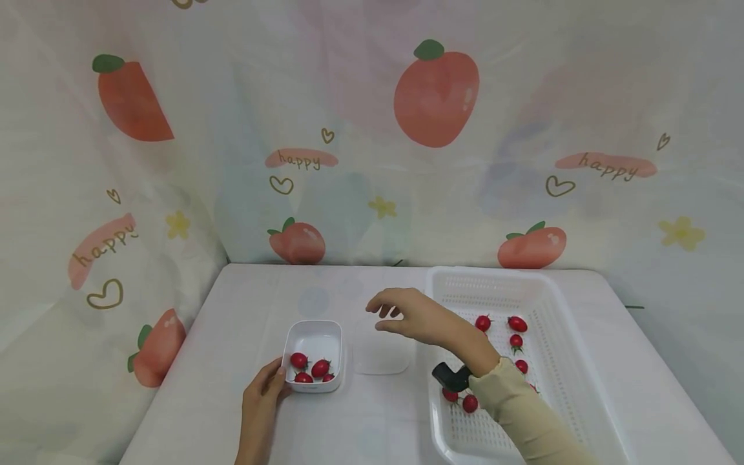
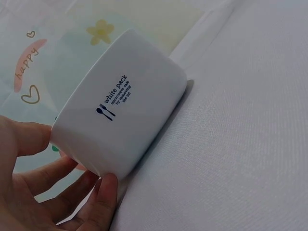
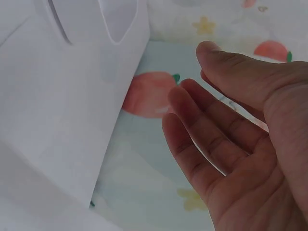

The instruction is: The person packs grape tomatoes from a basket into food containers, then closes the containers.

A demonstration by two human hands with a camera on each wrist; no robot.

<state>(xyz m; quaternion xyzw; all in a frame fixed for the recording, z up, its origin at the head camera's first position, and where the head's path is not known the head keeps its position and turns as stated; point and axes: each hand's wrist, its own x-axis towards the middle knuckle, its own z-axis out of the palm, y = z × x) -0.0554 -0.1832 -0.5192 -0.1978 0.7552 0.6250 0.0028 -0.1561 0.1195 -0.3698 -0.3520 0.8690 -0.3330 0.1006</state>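
Observation:
A small white container (image 1: 314, 329) sits on the table with a few cherry tomatoes (image 1: 311, 370) inside. My left hand (image 1: 264, 391) holds it at its near left corner; the left wrist view shows the thumb (image 2: 26, 137) on the container's wall (image 2: 125, 115) and fingers curled under its edge. My right hand (image 1: 388, 314) hovers empty, fingers relaxed and slightly bent, above a translucent lid (image 1: 380, 358) lying to the right of the container. In the right wrist view that hand (image 3: 226, 144) is beside the basket wall (image 3: 72, 96).
A white perforated basket (image 1: 558, 303) stands at the right with several loose cherry tomatoes (image 1: 516, 324) in it. A black wrist camera (image 1: 450, 376) sits on my right forearm. A fruit-printed curtain closes off the back and left sides.

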